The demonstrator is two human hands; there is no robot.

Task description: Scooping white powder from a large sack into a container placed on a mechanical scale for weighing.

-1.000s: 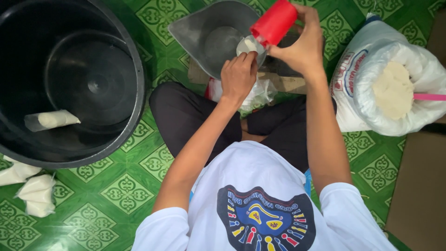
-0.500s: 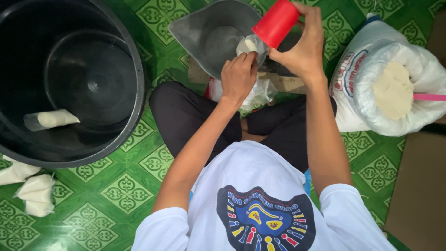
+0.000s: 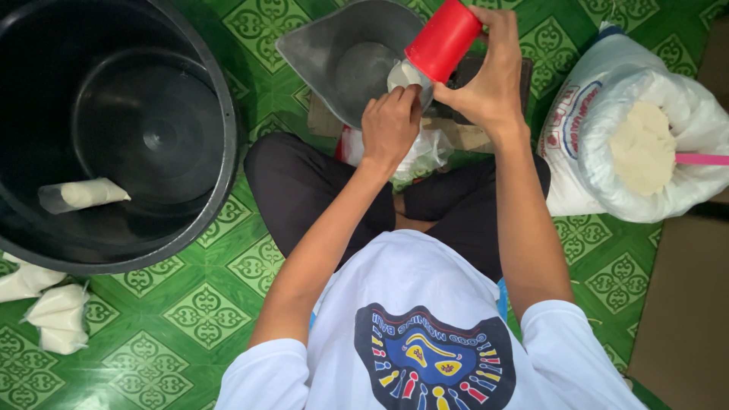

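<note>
Head view: I see a red cup tipped over a small bag above a grey pan.

My right hand [image 3: 493, 83] wraps the red cup [image 3: 443, 40], tilted down. My left hand [image 3: 389, 125] pinches the small bag [image 3: 402, 76] under it. The grey pan [image 3: 342, 61] sits beyond; a flour sack [image 3: 645, 144] stands right, a black tub [image 3: 114, 129] left.

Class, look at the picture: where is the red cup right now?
In the head view, the red cup is at top centre, tilted in the right hand, over the grey scoop and the small bag at the left hand.
</note>
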